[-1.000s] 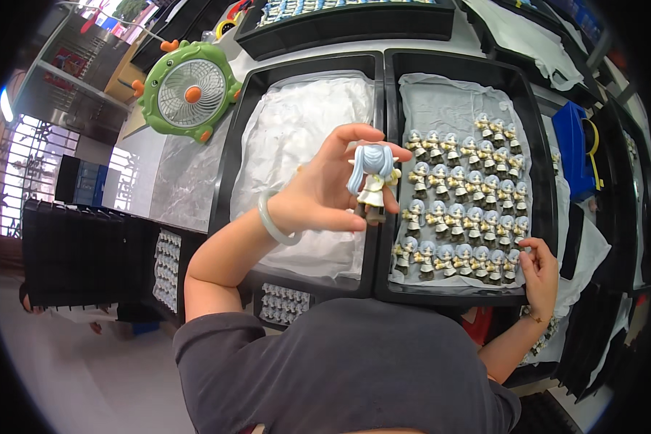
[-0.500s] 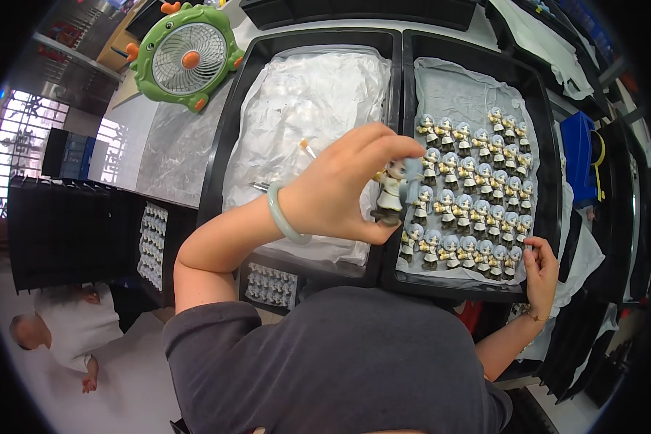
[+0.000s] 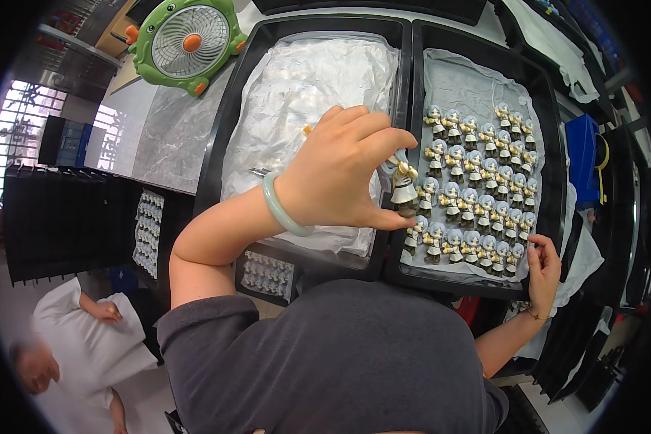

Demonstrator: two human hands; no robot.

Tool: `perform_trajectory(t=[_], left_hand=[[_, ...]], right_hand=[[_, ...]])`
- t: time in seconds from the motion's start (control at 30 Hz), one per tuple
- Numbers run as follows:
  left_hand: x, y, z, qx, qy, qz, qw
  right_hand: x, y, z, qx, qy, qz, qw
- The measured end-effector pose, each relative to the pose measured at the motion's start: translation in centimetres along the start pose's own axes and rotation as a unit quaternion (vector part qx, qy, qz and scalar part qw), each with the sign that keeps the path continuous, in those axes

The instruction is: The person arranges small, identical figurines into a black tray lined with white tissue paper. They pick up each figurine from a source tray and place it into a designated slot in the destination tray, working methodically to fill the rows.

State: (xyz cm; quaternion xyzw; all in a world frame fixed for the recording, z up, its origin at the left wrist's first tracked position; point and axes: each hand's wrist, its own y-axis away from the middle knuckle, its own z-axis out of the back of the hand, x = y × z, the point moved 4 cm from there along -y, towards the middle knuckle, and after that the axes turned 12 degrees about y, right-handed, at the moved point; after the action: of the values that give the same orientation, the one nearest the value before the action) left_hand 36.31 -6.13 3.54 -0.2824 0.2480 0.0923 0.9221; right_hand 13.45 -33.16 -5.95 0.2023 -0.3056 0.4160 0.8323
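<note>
Between the thumb and fingers of my left hand (image 3: 333, 170) is a small painted figurine (image 3: 403, 189) with pale blue hair, a white and yellow outfit and a dark base. My fingers cover part of its head. It is held above the border between two black trays. My right hand (image 3: 545, 273) grips the near right corner of the right-hand black tray (image 3: 477, 288). Several rows of similar figurines (image 3: 470, 206) lie in that tray on a thin white liner (image 3: 456, 72). A brush (image 3: 307, 130) is mostly hidden behind my left hand.
The left black tray (image 3: 213, 155) holds crumpled white sheeting (image 3: 318, 79). A green animal-shaped fan (image 3: 190, 43) stands at the far left. Blue bins (image 3: 584, 159) are to the right. More figurines sit in lower trays (image 3: 266, 276). A person in a white shirt (image 3: 94, 325) is at left.
The figurine in my left hand has turned, its face now less visible, and has shifted slightly right. My right hand stays on the tray corner. The person at left has moved closer.
</note>
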Motion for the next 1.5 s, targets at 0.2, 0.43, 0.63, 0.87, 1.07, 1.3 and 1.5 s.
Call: perform_trajectory(t=[0.2, 0.43, 0.63, 0.87, 1.07, 1.3, 1.5], left_hand=[[0.3, -0.1, -0.2, 0.008, 0.009, -0.002, 1.0], [-0.1, -0.4, -0.5, 0.051, 0.025, 0.005, 0.998], [5.4, -1.4, -0.7, 0.079, 0.04, 0.032, 0.996], [25.1, -1.4, 8.2, 0.102, -0.311, 0.292, 0.899], [29.7, -0.7, 7.1, 0.138, -0.409, 0.278, 0.858], [31.6, 0.4, 7.3, 0.168, -0.498, 0.295, 0.798], [22.1, -7.3, 1.4, 0.077, -0.354, 0.134, 0.922]], right_hand=[[-0.2, -0.1, 0.1, -0.019, 0.0, 0.011, 1.0], [0.1, -0.1, 0.1, -0.022, -0.003, 0.016, 1.0], [0.1, 0.4, 0.4, -0.02, 0.0, 0.005, 1.0], [0.5, 0.1, 0.3, -0.018, -0.024, 0.026, 0.999], [0.4, 0.0, 0.5, -0.036, -0.02, 0.033, 0.999], [0.6, 0.2, 0.7, -0.035, -0.045, 0.028, 0.998], [1.4, 0.3, 1.3, -0.039, -0.007, 0.047, 0.998]])
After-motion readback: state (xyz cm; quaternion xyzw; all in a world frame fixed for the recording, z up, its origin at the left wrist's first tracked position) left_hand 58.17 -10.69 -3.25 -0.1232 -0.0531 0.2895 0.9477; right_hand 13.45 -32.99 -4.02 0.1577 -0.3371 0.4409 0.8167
